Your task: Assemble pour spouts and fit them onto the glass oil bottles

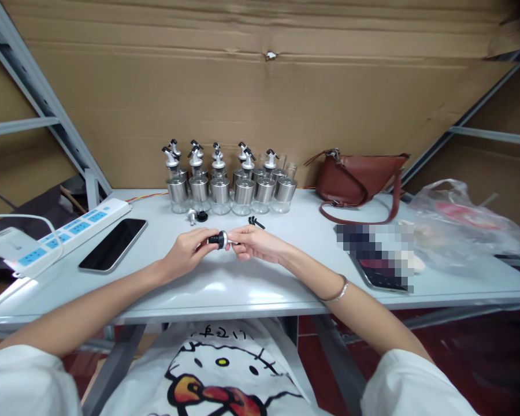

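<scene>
Over the middle of the table, my left hand (pixel 188 249) grips the black ribbed end of a bottle pourer (pixel 222 240), which lies sideways. Its silver collar faces right, where my right hand (pixel 253 242) pinches the thin spout side; the fingertips partly hide that end. Just beyond my hands lie a small silver spout piece (pixel 192 217), a black stopper part (pixel 202 216) and some small black levers (pixel 256 222). Farther back stand several glass bottles (pixel 220 190) with steel sleeves, most topped with pourers. A front bottle (pixel 285 190) at the right end has an uncapped neck.
On the left are a power strip (pixel 75 231) with a white cable and a dark-screened phone (pixel 113 245). A brown handbag (pixel 351 179), a partly pixelated device (pixel 383 276) and a clear plastic bag (pixel 463 225) occupy the right. Cardboard (pixel 242 104) walls off the back.
</scene>
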The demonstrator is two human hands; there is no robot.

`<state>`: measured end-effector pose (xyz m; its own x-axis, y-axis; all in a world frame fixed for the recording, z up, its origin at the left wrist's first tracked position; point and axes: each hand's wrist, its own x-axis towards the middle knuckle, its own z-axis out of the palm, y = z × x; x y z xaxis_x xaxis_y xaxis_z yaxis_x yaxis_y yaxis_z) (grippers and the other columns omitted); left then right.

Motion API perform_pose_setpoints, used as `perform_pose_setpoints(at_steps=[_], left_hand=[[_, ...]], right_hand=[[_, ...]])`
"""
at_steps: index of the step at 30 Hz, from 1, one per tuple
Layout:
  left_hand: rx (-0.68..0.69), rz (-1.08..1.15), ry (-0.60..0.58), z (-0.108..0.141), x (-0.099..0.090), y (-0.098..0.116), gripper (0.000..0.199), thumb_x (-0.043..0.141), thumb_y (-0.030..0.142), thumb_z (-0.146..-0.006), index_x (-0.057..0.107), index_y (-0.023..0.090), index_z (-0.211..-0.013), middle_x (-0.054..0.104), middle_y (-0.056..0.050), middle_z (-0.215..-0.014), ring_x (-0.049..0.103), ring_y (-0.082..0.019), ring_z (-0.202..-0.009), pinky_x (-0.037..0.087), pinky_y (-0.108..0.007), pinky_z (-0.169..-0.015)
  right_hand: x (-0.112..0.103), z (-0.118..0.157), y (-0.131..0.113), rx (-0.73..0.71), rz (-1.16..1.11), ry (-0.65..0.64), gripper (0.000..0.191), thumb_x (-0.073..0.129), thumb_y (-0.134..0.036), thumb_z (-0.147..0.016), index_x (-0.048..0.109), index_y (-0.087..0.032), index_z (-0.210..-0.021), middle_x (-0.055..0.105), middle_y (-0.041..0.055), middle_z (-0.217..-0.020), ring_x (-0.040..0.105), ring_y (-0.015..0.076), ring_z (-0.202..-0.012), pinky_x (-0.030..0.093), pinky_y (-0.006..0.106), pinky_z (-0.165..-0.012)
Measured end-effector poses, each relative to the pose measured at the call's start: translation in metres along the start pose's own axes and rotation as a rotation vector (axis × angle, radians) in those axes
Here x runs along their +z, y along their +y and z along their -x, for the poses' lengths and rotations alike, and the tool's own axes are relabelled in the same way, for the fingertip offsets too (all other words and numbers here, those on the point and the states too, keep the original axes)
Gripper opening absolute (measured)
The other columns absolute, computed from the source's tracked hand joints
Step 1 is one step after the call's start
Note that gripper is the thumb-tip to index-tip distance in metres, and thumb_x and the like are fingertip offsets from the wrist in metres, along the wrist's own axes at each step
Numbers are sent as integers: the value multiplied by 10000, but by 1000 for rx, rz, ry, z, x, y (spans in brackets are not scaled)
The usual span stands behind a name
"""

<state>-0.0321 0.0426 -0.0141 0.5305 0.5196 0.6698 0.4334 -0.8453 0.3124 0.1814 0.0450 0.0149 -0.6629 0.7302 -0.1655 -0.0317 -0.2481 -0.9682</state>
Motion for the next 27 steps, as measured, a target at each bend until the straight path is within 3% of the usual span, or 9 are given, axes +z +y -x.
perform_pose_setpoints(at_steps=[4,7,12,15,19,27], left_hand=[[-66,-5,62,2,-3,1,253,483,353,-954,647,163,-987,588,9,-605,503,-139,-574,434,-233,-577],[-166,70,63,2,-6,6,265,509,367,-921,662,154,-959,568,4,-607,489,-143,-584,423,-242,-587],[-469,395,-49,-6,-6,17,353,526,475,-879,623,137,-909,458,47,-551,375,-96,-483,337,-227,-510],[-570,573,-98,-9,-3,20,377,551,518,-854,578,145,-905,377,76,-526,314,-80,-454,274,-217,-467],[-525,512,-80,-7,-1,19,281,544,426,-871,560,154,-939,414,68,-567,354,-85,-482,297,-209,-487],[-392,292,-209,-5,-4,13,235,444,363,-898,560,171,-970,501,46,-600,431,-108,-512,338,-205,-514]], right_hand=[[5,1,2,-220,216,41,306,644,-431,-823,610,-144,-722,495,-61,-525,476,80,-487,384,240,-560],[8,5,2,-401,525,120,286,538,-397,-908,624,-153,-787,519,-50,-548,478,93,-518,372,234,-577],[5,8,6,-685,1085,242,311,430,-361,-986,633,-156,-871,610,28,-710,523,134,-637,392,250,-635],[1,5,10,-775,1285,265,344,376,-367,-1006,622,-158,-886,647,83,-797,552,166,-705,411,280,-687],[2,3,11,-717,1223,254,343,393,-347,-1000,619,-154,-829,615,47,-721,508,134,-635,380,244,-642],[11,9,2,-361,832,183,264,480,-286,-943,634,-146,-779,466,-64,-492,432,94,-478,341,211,-546]])
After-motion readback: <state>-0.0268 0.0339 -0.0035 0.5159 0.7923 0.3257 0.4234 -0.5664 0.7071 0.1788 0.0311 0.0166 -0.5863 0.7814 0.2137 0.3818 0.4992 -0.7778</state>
